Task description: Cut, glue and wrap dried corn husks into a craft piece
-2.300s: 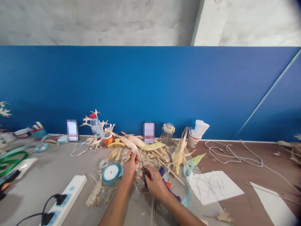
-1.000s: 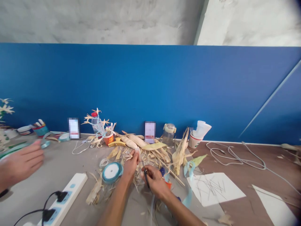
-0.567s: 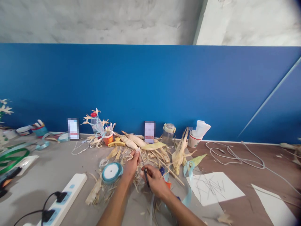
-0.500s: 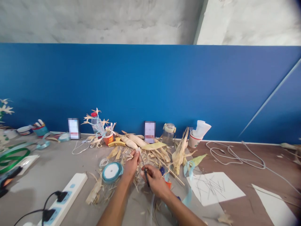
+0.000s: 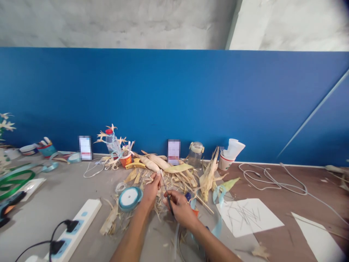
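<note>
A blue panel (image 5: 174, 102) backs the bench (image 5: 68, 193). A loose heap of dried husks (image 5: 188, 178) is spread across the middle of the bench, probably kept there so stock is within reach of both hands. To the right lies a paper sheet (image 5: 248, 216) carrying thin slivers, seemingly a place to collect cut pieces. A power strip (image 5: 81, 220) sits at the near left. A ribbon spool (image 5: 129, 198) lies flat just beside the left hand (image 5: 151, 190). That hand is pinched together on a narrow husk strip (image 5: 162, 177), holding it up over the heap, apparently to keep it taut. The right hand (image 5: 181, 211) is closed around small scissors (image 5: 169, 199), whose blades point up along the strip.
</note>
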`<state>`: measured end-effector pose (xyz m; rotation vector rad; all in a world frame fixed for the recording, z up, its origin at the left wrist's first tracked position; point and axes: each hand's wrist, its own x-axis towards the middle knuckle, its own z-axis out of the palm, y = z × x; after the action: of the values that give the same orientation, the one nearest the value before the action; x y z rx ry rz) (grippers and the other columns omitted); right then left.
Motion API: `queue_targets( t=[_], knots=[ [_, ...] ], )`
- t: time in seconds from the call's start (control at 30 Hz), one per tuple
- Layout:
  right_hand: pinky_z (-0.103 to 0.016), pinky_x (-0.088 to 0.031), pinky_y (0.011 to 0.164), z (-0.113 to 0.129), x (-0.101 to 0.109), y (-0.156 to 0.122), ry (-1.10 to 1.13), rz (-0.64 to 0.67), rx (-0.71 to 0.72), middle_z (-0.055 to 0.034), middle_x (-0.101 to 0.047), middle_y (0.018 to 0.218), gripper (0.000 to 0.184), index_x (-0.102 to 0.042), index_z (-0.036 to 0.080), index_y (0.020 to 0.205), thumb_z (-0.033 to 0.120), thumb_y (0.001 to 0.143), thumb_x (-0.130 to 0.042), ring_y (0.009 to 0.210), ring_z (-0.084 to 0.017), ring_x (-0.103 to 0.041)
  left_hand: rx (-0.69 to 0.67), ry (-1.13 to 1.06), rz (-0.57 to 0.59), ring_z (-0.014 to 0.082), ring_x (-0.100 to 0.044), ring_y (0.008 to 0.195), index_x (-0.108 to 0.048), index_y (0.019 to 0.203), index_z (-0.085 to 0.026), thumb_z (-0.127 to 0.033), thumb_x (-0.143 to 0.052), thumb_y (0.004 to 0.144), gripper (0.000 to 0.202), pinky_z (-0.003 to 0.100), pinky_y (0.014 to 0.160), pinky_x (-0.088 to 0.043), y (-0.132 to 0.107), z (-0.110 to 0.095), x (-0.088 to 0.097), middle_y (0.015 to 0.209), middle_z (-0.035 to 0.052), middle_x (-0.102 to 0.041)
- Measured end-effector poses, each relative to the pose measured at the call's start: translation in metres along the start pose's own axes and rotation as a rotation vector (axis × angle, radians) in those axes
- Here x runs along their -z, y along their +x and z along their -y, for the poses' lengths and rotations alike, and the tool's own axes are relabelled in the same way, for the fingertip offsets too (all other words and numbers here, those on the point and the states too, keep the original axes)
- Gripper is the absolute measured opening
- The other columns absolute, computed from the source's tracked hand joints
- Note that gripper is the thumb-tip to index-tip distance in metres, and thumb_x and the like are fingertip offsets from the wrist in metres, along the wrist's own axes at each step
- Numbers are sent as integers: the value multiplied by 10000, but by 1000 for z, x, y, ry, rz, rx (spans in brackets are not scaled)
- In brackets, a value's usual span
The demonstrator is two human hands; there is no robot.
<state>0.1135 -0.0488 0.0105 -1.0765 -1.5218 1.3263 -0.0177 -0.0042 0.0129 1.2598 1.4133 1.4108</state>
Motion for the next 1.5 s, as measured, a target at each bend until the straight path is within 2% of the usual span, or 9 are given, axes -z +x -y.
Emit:
queue_targets(
  t=[0.27,0.47,0.57,0.67,0.9,1.07,1.2,1.5],
  knots=[
    [-209,-267,461,7,3,-1,2,10,-9,74,-378,514,142,-624,181,742,317,712,-597,475,-88,-313,-20,-96,39,111,-369,464,-421,540,-222,-613,-520,761,460,256,506,-330,4,3,2,466,-62,-396],
    [-219,-317,480,9,5,0,103,-28,-61,61,-429,507,267,-618,174,762,437,724,-587,470,-95,-377,-21,-43,9,119,-394,478,-430,545,-223,-610,-501,778,457,263,556,-365,2,2,2,470,-59,-405],
    [-215,-293,474,7,4,1,116,-20,-43,65,-414,519,288,-618,170,771,450,703,-605,473,-90,-356,-28,-13,-1,127,-416,494,-440,542,-222,-604,-488,785,456,266,563,-356,1,1,2,474,-51,-423],
    [-213,-275,474,5,2,0,62,-28,-8,65,-410,546,248,-628,163,783,395,693,-622,489,-87,-335,-36,-5,9,133,-429,495,-457,547,-221,-604,-487,787,452,274,568,-354,1,1,1,476,-46,-442],
    [-227,-327,516,0,3,-1,-141,-70,41,40,-483,587,151,-650,156,807,257,721,-577,538,-112,-392,-36,-51,7,131,-413,478,-452,548,-228,-615,-496,764,445,273,546,-345,2,1,-1,474,-49,-442],
    [-231,-346,538,-5,3,-1,-205,-74,77,37,-500,602,172,-652,148,839,258,732,-574,551,-115,-406,-23,-7,1,133,-423,467,-455,550,-230,-556,-490,782,402,272,534,-339,0,-3,-1,456,-46,-449],
    [-232,-321,534,-5,4,0,-233,-65,92,39,-474,601,177,-649,146,836,273,747,-564,547,-113,-392,-6,13,2,133,-424,463,-449,554,-232,-578,-490,770,410,272,523,-337,-2,-7,-1,457,-47,-450],
    [-241,-310,550,-6,4,0,-236,-55,69,35,-454,609,206,-645,141,867,273,751,-537,568,-123,-383,13,-114,13,116,-386,459,-465,550,-218,-640,-547,731,466,264,500,-316,0,-1,-2,457,-50,-436]
  ],
)
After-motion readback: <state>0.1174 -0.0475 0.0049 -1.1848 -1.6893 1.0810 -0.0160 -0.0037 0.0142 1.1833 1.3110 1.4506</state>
